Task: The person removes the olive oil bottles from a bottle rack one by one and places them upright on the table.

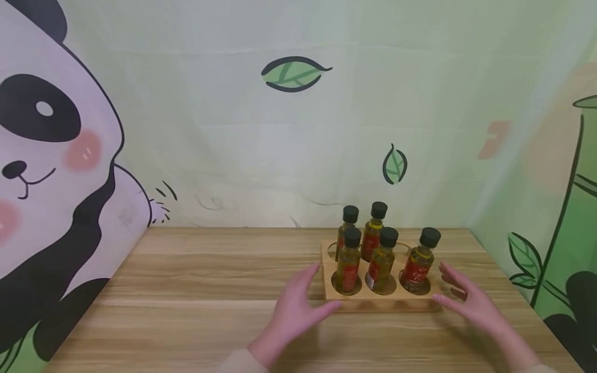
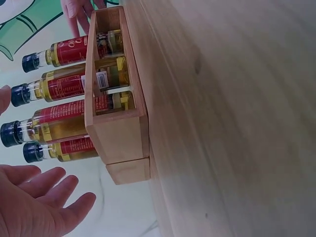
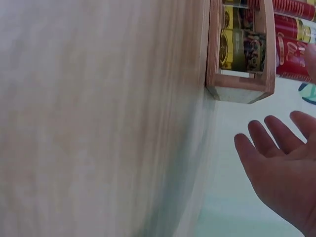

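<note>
A light wooden rack [image 1: 382, 306] with round holes stands on the table. Several small glass bottles with black caps, red labels and yellowish liquid sit upright in it. One of them, a bottle [image 1: 416, 269], is at the front right; another bottle [image 1: 348, 272] is at the front left. My left hand [image 1: 296, 305] is beside the rack's left end, fingers spread and thumb near its front corner. By the right end, my right hand [image 1: 471, 300] has its fingers extended. In the wrist views, a gap shows between the rack and the left hand's fingers [image 2: 64, 187] and the right hand's fingers [image 3: 269, 133].
The wood-grain table [image 1: 200, 321] extends left and in front of the rack. Behind it hangs a pale green cloth [image 1: 210, 129] with printed leaves. A printed panda [image 1: 93, 207] covers the left side, and printed bamboo [image 1: 573, 233] the right.
</note>
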The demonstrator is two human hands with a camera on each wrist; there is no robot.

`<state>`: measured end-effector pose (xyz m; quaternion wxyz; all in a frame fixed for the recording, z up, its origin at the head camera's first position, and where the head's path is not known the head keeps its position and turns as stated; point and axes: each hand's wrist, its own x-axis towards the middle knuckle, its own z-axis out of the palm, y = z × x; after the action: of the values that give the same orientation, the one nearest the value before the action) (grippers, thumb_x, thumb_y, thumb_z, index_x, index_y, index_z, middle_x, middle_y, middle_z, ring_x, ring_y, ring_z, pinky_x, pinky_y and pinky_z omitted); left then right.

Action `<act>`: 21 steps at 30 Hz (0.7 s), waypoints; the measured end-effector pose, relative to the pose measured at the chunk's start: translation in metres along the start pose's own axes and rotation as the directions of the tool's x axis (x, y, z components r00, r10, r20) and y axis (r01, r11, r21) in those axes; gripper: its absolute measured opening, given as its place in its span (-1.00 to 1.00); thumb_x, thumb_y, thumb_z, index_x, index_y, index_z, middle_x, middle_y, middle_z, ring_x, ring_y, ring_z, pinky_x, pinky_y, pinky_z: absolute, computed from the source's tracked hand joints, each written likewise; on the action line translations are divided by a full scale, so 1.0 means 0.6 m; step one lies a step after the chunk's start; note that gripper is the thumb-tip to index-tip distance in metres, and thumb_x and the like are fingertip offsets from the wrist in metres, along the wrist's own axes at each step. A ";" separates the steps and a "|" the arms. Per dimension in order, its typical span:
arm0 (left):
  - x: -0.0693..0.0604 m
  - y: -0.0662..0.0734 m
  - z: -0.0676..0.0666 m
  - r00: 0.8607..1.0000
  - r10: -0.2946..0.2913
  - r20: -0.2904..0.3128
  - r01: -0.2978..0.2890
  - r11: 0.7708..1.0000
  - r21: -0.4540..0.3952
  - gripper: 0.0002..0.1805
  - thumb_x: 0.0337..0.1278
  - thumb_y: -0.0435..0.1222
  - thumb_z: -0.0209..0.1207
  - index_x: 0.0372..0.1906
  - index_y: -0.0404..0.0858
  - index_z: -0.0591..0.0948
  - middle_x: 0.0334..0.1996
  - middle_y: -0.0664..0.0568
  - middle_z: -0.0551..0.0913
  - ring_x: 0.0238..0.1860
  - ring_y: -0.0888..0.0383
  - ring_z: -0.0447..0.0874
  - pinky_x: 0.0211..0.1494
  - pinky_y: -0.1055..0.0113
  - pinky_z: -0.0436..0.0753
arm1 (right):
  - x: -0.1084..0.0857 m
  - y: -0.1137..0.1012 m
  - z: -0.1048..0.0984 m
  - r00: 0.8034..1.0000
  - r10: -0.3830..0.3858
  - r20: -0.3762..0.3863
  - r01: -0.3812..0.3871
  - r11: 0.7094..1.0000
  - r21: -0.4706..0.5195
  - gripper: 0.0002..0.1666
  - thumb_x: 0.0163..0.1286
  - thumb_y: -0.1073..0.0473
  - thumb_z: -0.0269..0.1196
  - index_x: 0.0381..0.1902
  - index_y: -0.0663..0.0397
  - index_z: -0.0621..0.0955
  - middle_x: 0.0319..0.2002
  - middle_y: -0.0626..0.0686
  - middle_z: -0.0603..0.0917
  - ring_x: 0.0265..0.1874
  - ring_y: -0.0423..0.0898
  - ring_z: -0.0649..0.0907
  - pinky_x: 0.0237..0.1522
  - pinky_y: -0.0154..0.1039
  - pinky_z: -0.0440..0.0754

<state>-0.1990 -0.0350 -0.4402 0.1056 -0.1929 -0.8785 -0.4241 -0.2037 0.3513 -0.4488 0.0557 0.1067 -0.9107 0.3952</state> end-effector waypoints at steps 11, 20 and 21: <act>0.018 0.000 0.022 0.999 -0.052 -0.003 0.052 0.995 -0.080 -0.01 -0.08 0.07 0.46 0.43 -0.29 0.34 0.34 -0.12 0.44 0.33 -0.12 0.39 0.34 -0.08 0.37 | 0.013 0.017 0.004 0.997 0.033 0.073 -0.037 0.997 0.064 -0.04 0.36 0.12 0.34 0.50 0.37 0.09 0.38 0.47 0.26 0.24 0.42 0.41 0.17 0.22 0.45; 0.036 0.008 0.032 0.996 -0.090 0.006 0.090 0.991 -0.097 0.00 -0.05 0.10 0.44 0.44 -0.31 0.33 0.32 -0.11 0.46 0.30 -0.10 0.44 0.30 -0.08 0.42 | 0.015 0.025 0.009 0.994 0.049 0.098 -0.056 0.996 0.066 -0.09 0.38 0.13 0.32 0.49 0.37 0.14 0.32 0.52 0.30 0.20 0.44 0.44 0.17 0.30 0.41; 0.038 0.009 0.033 0.996 -0.084 0.003 0.084 0.991 -0.102 -0.01 -0.04 0.08 0.44 0.44 -0.31 0.33 0.32 -0.12 0.47 0.29 -0.11 0.44 0.29 -0.08 0.43 | 0.015 0.026 0.009 0.994 0.052 0.099 -0.059 0.996 0.064 -0.09 0.37 0.12 0.32 0.49 0.36 0.15 0.32 0.51 0.30 0.21 0.43 0.44 0.17 0.26 0.43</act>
<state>-0.2177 -0.0105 -0.4404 0.0782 -0.1607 -0.8629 -0.4727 -0.2161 0.3564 -0.4615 -0.0032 0.1021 -0.9012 0.4212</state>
